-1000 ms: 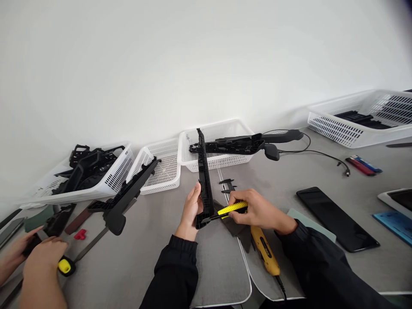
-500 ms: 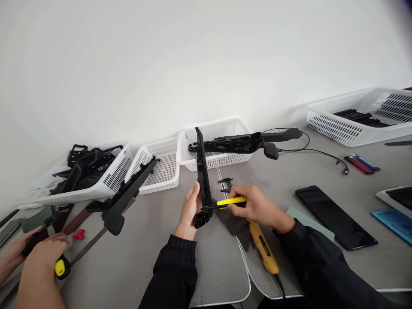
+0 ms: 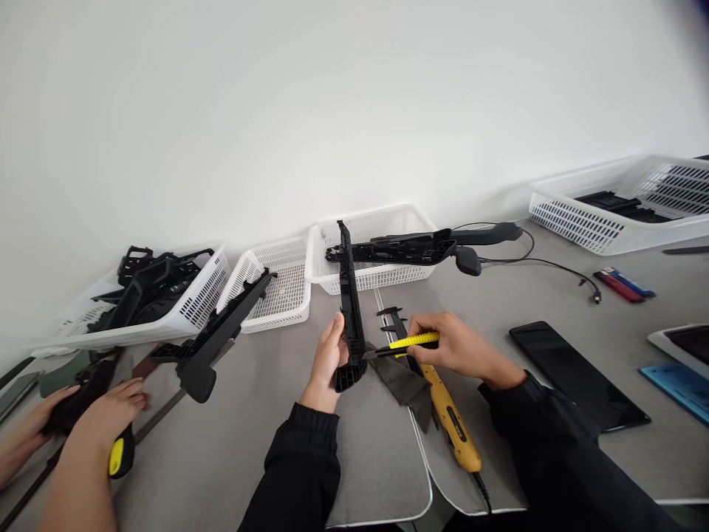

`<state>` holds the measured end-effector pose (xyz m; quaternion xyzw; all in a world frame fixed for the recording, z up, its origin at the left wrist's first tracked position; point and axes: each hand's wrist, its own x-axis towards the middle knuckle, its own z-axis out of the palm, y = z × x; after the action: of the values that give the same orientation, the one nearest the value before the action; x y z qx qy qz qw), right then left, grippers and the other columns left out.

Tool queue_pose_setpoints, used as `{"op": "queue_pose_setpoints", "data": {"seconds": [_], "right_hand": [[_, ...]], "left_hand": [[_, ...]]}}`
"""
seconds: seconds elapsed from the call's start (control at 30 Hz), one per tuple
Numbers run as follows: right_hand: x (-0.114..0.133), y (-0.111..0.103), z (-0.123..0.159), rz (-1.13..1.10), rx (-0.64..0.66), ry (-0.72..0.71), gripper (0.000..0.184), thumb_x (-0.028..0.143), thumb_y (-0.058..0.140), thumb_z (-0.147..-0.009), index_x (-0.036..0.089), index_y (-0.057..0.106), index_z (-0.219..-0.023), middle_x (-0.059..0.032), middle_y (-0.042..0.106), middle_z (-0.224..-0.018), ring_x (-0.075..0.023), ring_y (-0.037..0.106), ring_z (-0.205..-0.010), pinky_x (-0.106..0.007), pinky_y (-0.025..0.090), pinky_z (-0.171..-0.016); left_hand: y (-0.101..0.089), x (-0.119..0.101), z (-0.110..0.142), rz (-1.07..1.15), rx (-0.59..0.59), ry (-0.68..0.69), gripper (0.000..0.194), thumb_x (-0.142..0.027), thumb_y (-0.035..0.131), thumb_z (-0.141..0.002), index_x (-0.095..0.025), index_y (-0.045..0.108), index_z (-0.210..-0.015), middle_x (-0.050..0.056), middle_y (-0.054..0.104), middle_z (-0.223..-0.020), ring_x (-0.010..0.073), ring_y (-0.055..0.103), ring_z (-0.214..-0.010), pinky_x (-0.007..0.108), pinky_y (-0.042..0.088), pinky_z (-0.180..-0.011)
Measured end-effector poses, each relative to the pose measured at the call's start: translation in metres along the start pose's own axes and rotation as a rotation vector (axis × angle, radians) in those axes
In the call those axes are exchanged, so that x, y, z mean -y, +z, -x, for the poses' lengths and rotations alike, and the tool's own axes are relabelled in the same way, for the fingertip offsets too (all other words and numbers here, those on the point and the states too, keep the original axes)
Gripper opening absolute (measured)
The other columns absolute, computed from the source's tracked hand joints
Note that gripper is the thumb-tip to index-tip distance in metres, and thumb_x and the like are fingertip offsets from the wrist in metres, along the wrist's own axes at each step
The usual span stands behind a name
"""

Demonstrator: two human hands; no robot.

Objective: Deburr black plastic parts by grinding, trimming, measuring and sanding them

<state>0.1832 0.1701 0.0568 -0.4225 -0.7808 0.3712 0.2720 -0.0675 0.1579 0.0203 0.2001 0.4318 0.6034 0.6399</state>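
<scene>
My left hand (image 3: pixel 326 362) is closed round the lower end of a long black plastic part (image 3: pixel 350 303), which it holds upright with its ribbed inner side showing. In my right hand (image 3: pixel 465 347) is a yellow and black utility knife (image 3: pixel 413 342), gripped between thumb and fingers. Its blade points left, and the tip is at the right edge of the part's lower end; whether it touches, I cannot tell. Below the knife lie a dark grey cloth (image 3: pixel 407 391) and a yellow corded power tool (image 3: pixel 451 417). A caliper (image 3: pixel 392 321) rests just behind the knife.
White baskets (image 3: pixel 277 314) line the wall, some with black parts. Another black part (image 3: pixel 216 347) leans over one basket's rim. At left, a co-worker's hands (image 3: pixel 108 417) hold a dark piece near a yellow-black handle (image 3: pixel 119 452). On the right lies a black phone (image 3: pixel 576 373).
My right hand has drawn the knife to the right, from across the part to its edge. My left hand stays put. The co-worker's hands have shifted up and right with the dark piece.
</scene>
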Motion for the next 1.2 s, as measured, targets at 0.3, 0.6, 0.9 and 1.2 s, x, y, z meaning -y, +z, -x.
{"op": "queue_pose_setpoints", "data": {"seconds": [0.3,0.6,0.9,1.2], "right_hand": [[-0.03,-0.006,-0.007,-0.062,-0.438,0.233,0.031,0.051,0.065,-0.091,0.02,0.069,-0.095,-0.0081,0.079,-0.086,-0.0239,0.068,-0.079,-0.032,0.045,-0.071],[-0.049,0.004,-0.015,0.152,-0.388,0.342,0.032,0.046,0.054,-0.102,0.02,0.071,-0.112,-0.0072,0.08,-0.093,-0.0198,0.067,-0.071,-0.03,0.043,-0.068],[-0.047,0.011,-0.013,0.443,-0.335,0.453,0.018,0.034,0.064,-0.098,0.021,0.071,-0.088,-0.012,0.078,-0.087,-0.025,0.067,-0.078,-0.034,0.028,-0.064],[-0.049,0.014,-0.012,0.475,-0.331,0.446,0.023,0.038,0.063,-0.101,0.02,0.074,-0.095,-0.0124,0.08,-0.1,-0.0264,0.071,-0.086,-0.033,0.035,-0.067]], "left_hand": [[0.007,0.0,0.003,0.055,0.006,0.0,0.04,-0.047,0.094,-0.078,-0.016,0.078,-0.099,0.005,0.08,-0.088,0.0223,0.078,-0.088,0.029,0.061,-0.079],[0.005,0.003,-0.006,-0.014,-0.017,0.043,0.048,-0.052,0.095,-0.068,-0.017,0.074,-0.095,0.002,0.074,-0.08,0.0206,0.074,-0.079,0.03,0.059,-0.074],[-0.006,-0.005,-0.007,-0.206,-0.053,0.195,0.053,-0.057,0.093,-0.074,-0.018,0.08,-0.109,0.003,0.077,-0.088,0.0173,0.068,-0.075,0.027,0.051,-0.068],[-0.016,-0.023,-0.004,-0.403,-0.134,0.349,0.037,-0.039,0.091,-0.085,-0.022,0.064,-0.066,-0.003,0.061,-0.07,0.0178,0.059,-0.078,0.026,0.042,-0.074]]}}
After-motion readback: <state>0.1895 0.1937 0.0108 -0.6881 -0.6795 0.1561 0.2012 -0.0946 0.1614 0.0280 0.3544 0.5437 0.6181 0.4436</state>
